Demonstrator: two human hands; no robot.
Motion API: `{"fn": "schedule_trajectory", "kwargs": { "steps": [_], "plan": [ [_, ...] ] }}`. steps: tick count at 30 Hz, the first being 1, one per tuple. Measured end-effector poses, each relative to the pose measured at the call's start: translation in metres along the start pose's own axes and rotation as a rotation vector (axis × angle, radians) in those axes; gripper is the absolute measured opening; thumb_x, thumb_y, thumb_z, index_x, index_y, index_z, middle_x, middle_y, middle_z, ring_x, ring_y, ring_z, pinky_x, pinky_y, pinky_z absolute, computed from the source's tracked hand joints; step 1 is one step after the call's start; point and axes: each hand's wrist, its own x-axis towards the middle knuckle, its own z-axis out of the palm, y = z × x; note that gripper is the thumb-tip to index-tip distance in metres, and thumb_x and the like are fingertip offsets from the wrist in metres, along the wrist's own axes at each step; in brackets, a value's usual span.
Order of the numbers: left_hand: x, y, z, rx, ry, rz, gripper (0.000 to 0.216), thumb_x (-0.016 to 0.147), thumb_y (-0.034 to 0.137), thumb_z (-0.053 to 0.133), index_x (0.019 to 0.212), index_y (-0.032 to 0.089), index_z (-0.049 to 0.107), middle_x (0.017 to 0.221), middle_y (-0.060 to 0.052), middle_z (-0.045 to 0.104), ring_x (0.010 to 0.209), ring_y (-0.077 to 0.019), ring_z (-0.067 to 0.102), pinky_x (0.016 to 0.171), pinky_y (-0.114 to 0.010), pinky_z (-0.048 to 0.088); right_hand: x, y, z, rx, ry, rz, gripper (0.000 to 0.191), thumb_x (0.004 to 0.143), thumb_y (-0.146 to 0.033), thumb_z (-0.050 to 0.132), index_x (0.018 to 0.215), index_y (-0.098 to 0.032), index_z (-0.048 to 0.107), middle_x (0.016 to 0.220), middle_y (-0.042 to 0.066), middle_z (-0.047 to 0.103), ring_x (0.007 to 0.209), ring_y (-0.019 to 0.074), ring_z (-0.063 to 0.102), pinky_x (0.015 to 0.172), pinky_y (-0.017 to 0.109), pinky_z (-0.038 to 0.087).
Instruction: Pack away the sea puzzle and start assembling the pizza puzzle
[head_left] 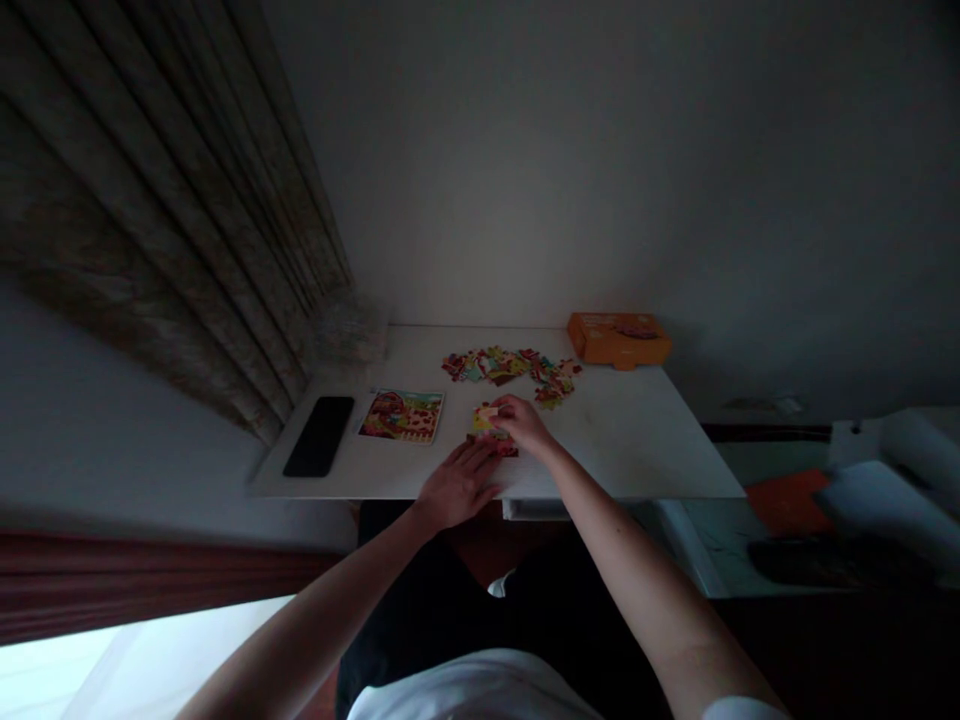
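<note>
My right hand (523, 424) pinches a pale yellow puzzle piece (487, 412) over a small group of joined puzzle pieces (508, 449) near the table's front edge. My left hand (459, 484) lies flat with its fingers stretched out, the fingertips on the lower left of that group and hiding part of it. Beyond the hands, loose puzzle pieces (499, 364) are heaped in a curved band. To the left lies a picture card (403, 416) of a farm scene with a red barn and a white fence.
A black phone (319, 437) lies at the left of the white table (630, 440). An orange box (619, 340) stands at the back right, and a clear plastic bag (349, 328) at the back left by the curtain (187, 180). Wall behind; a cluttered lower surface right.
</note>
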Motion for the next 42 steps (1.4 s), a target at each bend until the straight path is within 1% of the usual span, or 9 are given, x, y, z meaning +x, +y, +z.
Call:
{"fn": "schedule_trajectory", "kwargs": {
  "steps": [7,14,19,26,32,34,36,39,42],
  "plan": [
    [-0.001,0.0,0.001,-0.027,-0.01,-0.038,0.057,0.107,0.049,0.047,0.154,0.018,0.05,0.158,-0.013,0.053,0.152,-0.0271,0.041,0.128,-0.047,0.03,0.004,-0.002,0.013,-0.289,0.01,0.035,0.014,0.076,-0.014,0.075,0.086,-0.022,0.069,0.081,0.002,0.077,0.078,0.0189,0.074,0.072,0.027,0.053],
    [0.001,0.001,-0.004,-0.085,-0.002,-0.049,0.052,0.108,0.044,0.045,0.154,0.022,0.051,0.156,-0.013,0.055,0.151,-0.0262,0.042,0.126,-0.048,0.033,0.003,-0.002,0.012,-0.618,0.027,-0.016,0.004,0.081,-0.02,0.074,0.084,-0.022,0.072,0.079,0.001,0.072,0.073,0.0173,0.066,0.069,0.027,0.047],
    [0.0,0.0,-0.003,-0.085,-0.012,-0.047,0.053,0.108,0.045,0.044,0.154,0.019,0.05,0.156,-0.013,0.055,0.15,-0.0267,0.044,0.127,-0.047,0.033,-0.001,-0.003,0.012,-0.677,0.042,-0.071,0.015,0.082,-0.02,0.075,0.096,-0.023,0.071,0.09,0.002,0.073,0.081,0.0176,0.065,0.072,0.027,0.046],
    [0.001,-0.001,-0.004,-0.105,0.008,-0.04,0.05,0.107,0.04,0.048,0.153,0.022,0.053,0.154,-0.013,0.056,0.15,-0.0273,0.044,0.125,-0.05,0.036,-0.008,-0.003,0.01,-0.69,0.043,-0.085,0.016,0.085,-0.026,0.076,0.101,-0.025,0.071,0.085,0.001,0.072,0.076,0.0179,0.065,0.07,0.028,0.045],
    [0.01,-0.012,-0.007,-0.154,0.014,-0.043,0.039,0.106,0.036,0.051,0.141,0.024,0.064,0.145,-0.011,0.063,0.139,-0.0266,0.055,0.119,-0.046,0.044,-0.015,0.007,0.011,-0.7,0.058,-0.205,0.019,0.09,-0.026,0.073,0.109,-0.024,0.071,0.1,0.004,0.071,0.081,0.0176,0.065,0.077,0.029,0.048],
    [0.013,-0.016,-0.006,-0.117,0.032,-0.075,0.038,0.107,0.035,0.049,0.139,0.023,0.065,0.145,-0.012,0.063,0.136,-0.0269,0.057,0.119,-0.047,0.043,-0.017,0.011,0.004,-0.651,0.058,-0.275,0.015,0.094,-0.026,0.066,0.109,-0.023,0.071,0.1,0.005,0.07,0.086,0.0183,0.066,0.082,0.03,0.049],
    [0.014,-0.019,-0.003,-0.059,0.035,-0.101,0.041,0.108,0.036,0.046,0.141,0.021,0.063,0.148,-0.013,0.061,0.138,-0.028,0.055,0.121,-0.051,0.04,-0.018,0.014,-0.011,-0.668,0.117,-0.319,0.014,0.098,-0.026,0.06,0.106,-0.022,0.071,0.1,0.007,0.07,0.093,0.0211,0.065,0.088,0.032,0.049],
    [0.013,-0.02,0.002,0.005,0.019,-0.105,0.044,0.109,0.038,0.042,0.146,0.02,0.058,0.153,-0.013,0.058,0.143,-0.0284,0.052,0.124,-0.054,0.035,-0.019,0.021,-0.048,-0.845,0.304,-0.311,0.019,0.099,-0.028,0.057,0.105,-0.021,0.073,0.11,0.014,0.07,0.108,0.0285,0.061,0.094,0.04,0.046],
    [0.01,-0.021,0.006,0.035,0.021,-0.104,0.046,0.109,0.04,0.042,0.147,0.02,0.057,0.154,-0.012,0.057,0.144,-0.0276,0.051,0.125,-0.053,0.034,-0.018,0.031,-0.087,-0.989,0.431,-0.274,0.033,0.099,-0.04,0.058,0.123,-0.022,0.07,0.13,0.016,0.066,0.119,0.0336,0.056,0.097,0.046,0.043]
  ]
}}
